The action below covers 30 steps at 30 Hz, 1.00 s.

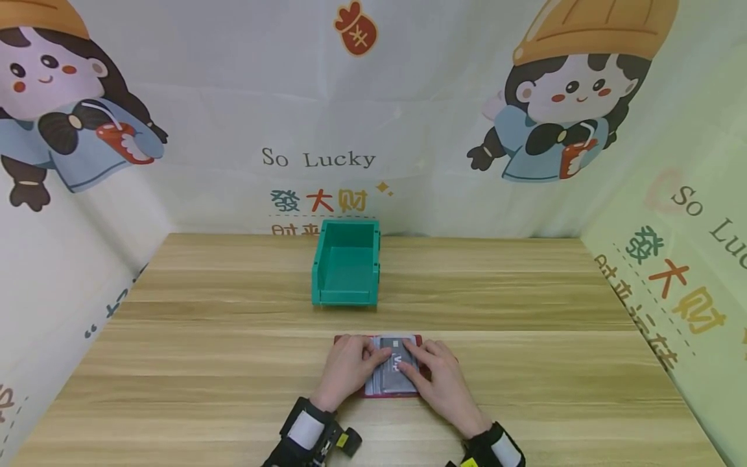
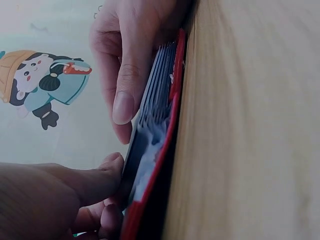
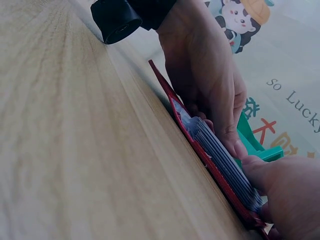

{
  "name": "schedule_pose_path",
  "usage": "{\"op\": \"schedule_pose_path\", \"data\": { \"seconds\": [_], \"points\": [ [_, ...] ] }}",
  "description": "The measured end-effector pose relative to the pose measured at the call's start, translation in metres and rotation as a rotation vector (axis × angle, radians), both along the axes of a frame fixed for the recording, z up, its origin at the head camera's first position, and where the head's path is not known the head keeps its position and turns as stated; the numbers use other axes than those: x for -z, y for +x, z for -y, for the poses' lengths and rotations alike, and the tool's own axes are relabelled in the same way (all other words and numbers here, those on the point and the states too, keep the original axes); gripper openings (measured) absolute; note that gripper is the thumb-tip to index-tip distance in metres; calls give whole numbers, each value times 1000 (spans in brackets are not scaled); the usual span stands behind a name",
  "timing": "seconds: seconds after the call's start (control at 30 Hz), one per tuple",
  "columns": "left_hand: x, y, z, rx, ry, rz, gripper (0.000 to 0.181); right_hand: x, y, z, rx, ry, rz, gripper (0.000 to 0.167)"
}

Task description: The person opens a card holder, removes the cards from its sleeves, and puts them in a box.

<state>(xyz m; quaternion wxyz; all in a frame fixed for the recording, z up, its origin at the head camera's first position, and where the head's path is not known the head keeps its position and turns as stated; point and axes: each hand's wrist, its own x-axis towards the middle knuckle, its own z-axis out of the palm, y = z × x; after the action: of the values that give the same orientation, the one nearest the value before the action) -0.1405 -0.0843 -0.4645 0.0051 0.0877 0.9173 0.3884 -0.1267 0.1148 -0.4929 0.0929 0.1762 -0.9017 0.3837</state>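
A card holder (image 1: 369,392) with a red cover lies open on the table, its stack of clear sleeves (image 3: 220,155) fanned at the near edge. A grey card (image 1: 392,379) with a chip and white lettering shows on top. My left hand (image 1: 349,364) holds the left part, its thumb on the sleeves and its other fingers curled by the red cover. At the right edge, my right hand (image 1: 442,383) grips the holder, with thumb and forefinger on the grey card. Some of its other fingers are partly hidden behind the edge.
A green plastic bin (image 1: 345,263) stands farther back on the wooden table (image 1: 204,363), its low front facing me. A printed cloth (image 1: 233,117) with cartoon figures and lettering hangs behind and along both sides. Both wrists carry black straps with cameras (image 1: 349,442).
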Motion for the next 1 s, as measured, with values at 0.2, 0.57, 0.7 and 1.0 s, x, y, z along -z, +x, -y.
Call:
{"op": "schedule_pose_path", "data": {
  "seconds": [0.2,0.57,0.7,1.0],
  "points": [
    [1,-1,0,19,-28,-36,33,1,0,0,-11,10,-62,35],
    [-2,-1,3,37,12,-12,34,0,0,-1,-11,18,-45,38],
    [-3,-2,5,47,24,10,35,0,-1,-1,-7,33,-36,39],
    [-4,-5,11,59,44,69,32,-1,-1,-1,-14,39,-36,41]
  ]
}}
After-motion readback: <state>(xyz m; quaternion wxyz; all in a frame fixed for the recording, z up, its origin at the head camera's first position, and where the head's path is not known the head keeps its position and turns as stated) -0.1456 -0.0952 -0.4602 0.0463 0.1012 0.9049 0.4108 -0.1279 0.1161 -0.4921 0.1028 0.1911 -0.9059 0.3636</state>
